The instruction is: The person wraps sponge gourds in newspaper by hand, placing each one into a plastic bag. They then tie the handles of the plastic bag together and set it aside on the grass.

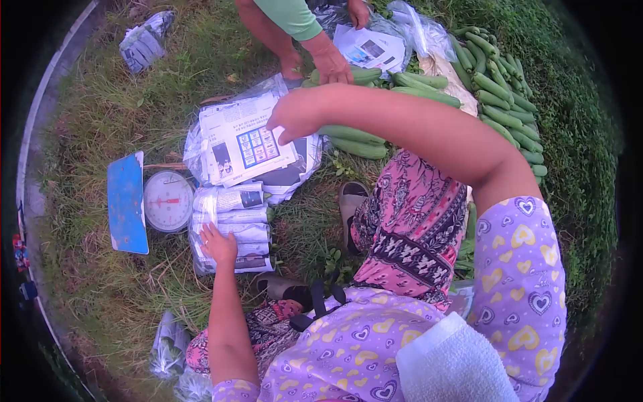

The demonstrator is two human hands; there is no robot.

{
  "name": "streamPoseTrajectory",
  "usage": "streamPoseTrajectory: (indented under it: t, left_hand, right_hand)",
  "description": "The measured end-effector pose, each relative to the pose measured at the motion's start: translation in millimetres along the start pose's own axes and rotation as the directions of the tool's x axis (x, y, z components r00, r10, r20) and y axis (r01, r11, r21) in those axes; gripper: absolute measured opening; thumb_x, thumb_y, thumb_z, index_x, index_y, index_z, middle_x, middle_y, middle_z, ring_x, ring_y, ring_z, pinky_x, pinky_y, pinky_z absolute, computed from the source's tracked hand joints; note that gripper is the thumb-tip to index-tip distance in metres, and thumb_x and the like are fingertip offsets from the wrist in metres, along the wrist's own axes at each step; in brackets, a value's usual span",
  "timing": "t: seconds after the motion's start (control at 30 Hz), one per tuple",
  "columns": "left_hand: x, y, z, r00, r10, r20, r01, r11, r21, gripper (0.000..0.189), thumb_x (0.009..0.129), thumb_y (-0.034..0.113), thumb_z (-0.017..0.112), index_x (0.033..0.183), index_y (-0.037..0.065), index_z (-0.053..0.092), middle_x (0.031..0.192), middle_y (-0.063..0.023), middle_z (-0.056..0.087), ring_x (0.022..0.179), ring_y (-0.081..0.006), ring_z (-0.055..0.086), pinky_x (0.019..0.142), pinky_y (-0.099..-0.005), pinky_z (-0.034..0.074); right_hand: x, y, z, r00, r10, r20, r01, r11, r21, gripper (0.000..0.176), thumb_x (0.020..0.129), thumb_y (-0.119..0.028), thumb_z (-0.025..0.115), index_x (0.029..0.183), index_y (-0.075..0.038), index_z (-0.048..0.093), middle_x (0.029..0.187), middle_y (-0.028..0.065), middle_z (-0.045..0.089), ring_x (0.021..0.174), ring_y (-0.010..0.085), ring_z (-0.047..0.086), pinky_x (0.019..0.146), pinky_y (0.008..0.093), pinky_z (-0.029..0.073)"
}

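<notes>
My left hand point(218, 245) lies with its fingers spread on a clear plastic bag of newspaper-wrapped rolls point(242, 218), with green ends showing at their right side. My right hand point(295, 115) is at the right edge of a stack of newspaper sheets point(231, 144), its fingers curled over the top sheet and seeming to pinch it. Under that stack lies more plastic and newspaper. Several long green gourds point(355, 139) rest on the ground just right of the sheets, partly hidden by my right forearm.
A dial scale point(169, 201) with a blue plate point(127, 203) stands left of the bag. Another person's hand point(331, 63) touches gourds at the top. More gourds point(499, 94) are heaped at right. Wrapped bundles lie on the grass at upper left point(146, 41) and lower left point(169, 345).
</notes>
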State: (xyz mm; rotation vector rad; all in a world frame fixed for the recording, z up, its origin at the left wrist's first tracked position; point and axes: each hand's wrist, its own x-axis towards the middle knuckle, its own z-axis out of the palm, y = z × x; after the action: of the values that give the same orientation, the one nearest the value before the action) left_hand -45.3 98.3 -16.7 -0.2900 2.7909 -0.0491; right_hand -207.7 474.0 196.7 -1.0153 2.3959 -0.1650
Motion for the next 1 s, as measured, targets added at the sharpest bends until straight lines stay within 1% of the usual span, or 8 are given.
streamPoseTrajectory:
  t: [0.2, 0.37, 0.47, 0.63, 0.83, 0.9, 0.97, 1.0]
  left_hand:
    - [-11, 37, -33, 0.969, 0.171, -0.179, -0.175, 0.985, -0.005, 0.068, 0.077, 0.022, 0.070, 0.136, 0.007, 0.042, 0.152, -0.0157, 0.023, 0.141, -0.0362, 0.020, 0.107, -0.0648, 0.020]
    - [-27, 67, -31, 0.962, 0.261, -0.078, -0.263, 0.964, -0.020, 0.054, 0.079, 0.023, 0.067, 0.129, 0.008, 0.051, 0.149, -0.0152, 0.029, 0.139, -0.0363, 0.023, 0.107, -0.0643, 0.019]
    - [-23, 73, -18, 0.954, 0.299, -0.036, -0.300, 0.952, -0.054, 0.057, 0.074, 0.019, 0.071, 0.128, 0.010, 0.052, 0.149, -0.0140, 0.029, 0.140, -0.0358, 0.022, 0.107, -0.0641, 0.018]
    - [1, 77, -7, 0.943, 0.330, 0.039, -0.326, 0.941, -0.091, 0.053, 0.079, 0.030, 0.065, 0.127, 0.012, 0.052, 0.148, -0.0118, 0.031, 0.139, -0.0342, 0.026, 0.107, -0.0626, 0.019]
    - [21, 95, -21, 0.929, 0.368, 0.028, -0.368, 0.930, -0.025, 0.052, 0.077, 0.023, 0.070, 0.125, 0.012, 0.054, 0.146, -0.0125, 0.034, 0.137, -0.0335, 0.029, 0.108, -0.0600, 0.021]
    - [26, 103, -35, 0.951, 0.309, -0.005, -0.309, 0.948, -0.079, 0.052, 0.076, 0.022, 0.071, 0.125, 0.012, 0.054, 0.145, -0.0126, 0.035, 0.136, -0.0336, 0.029, 0.108, -0.0594, 0.022]
    - [35, 106, -37, 0.963, 0.266, -0.043, -0.269, 0.959, -0.090, 0.051, 0.076, 0.021, 0.071, 0.124, 0.012, 0.055, 0.143, -0.0135, 0.038, 0.134, -0.0342, 0.033, 0.107, -0.0582, 0.025]
    - [40, 108, -39, 0.967, 0.248, -0.058, -0.252, 0.964, -0.084, 0.050, 0.075, 0.019, 0.071, 0.123, 0.012, 0.055, 0.141, -0.0145, 0.040, 0.132, -0.0349, 0.035, 0.105, -0.0570, 0.027]
  right_hand:
    - [-278, 132, 7, 0.578, 0.687, -0.441, -0.418, 0.713, 0.563, 0.044, 0.094, -0.028, 0.055, 0.132, -0.005, 0.053, 0.123, 0.0099, 0.062, 0.113, 0.0180, 0.058, 0.097, 0.0328, 0.044]
    - [-404, 161, 142, 0.135, 0.991, 0.002, -0.451, 0.059, 0.891, 0.046, 0.089, -0.032, 0.060, 0.127, -0.005, 0.058, 0.112, 0.0054, 0.065, 0.090, 0.0163, 0.062, 0.081, 0.0321, 0.047]
    - [-409, 176, 230, 0.081, 0.983, 0.163, -0.364, -0.123, 0.923, 0.044, 0.087, -0.030, 0.062, 0.123, -0.006, 0.060, 0.107, 0.0031, 0.066, 0.086, 0.0173, 0.063, 0.078, 0.0333, 0.048]
    - [-349, 215, 324, 0.115, 0.963, -0.244, -0.830, 0.228, 0.509, 0.047, 0.077, -0.015, 0.067, 0.123, -0.012, 0.059, 0.127, 0.0104, 0.057, 0.114, 0.0295, 0.055, 0.092, 0.0420, 0.047]
    - [-277, 239, 339, 0.438, 0.789, -0.431, -0.834, 0.536, 0.133, 0.052, 0.071, 0.002, 0.057, 0.122, -0.012, 0.058, 0.131, 0.0077, 0.051, 0.123, 0.0284, 0.046, 0.098, 0.0436, 0.041]
    - [-258, 223, 325, 0.247, 0.830, -0.500, -0.845, 0.437, 0.309, 0.042, 0.074, -0.003, 0.058, 0.115, -0.009, 0.059, 0.113, 0.0103, 0.056, 0.107, 0.0303, 0.052, 0.087, 0.0413, 0.044]
    - [-250, 225, 360, -0.153, 0.979, -0.133, -0.666, -0.003, 0.746, 0.031, 0.084, -0.025, 0.063, 0.108, -0.005, 0.058, 0.092, 0.0081, 0.060, 0.077, 0.0280, 0.062, 0.069, 0.0389, 0.048]
    - [-259, 234, 404, -0.138, 0.931, 0.337, -0.121, -0.354, 0.927, 0.054, 0.084, -0.045, 0.066, 0.116, -0.004, 0.052, 0.090, 0.0049, 0.061, 0.072, 0.0226, 0.063, 0.063, 0.0366, 0.049]
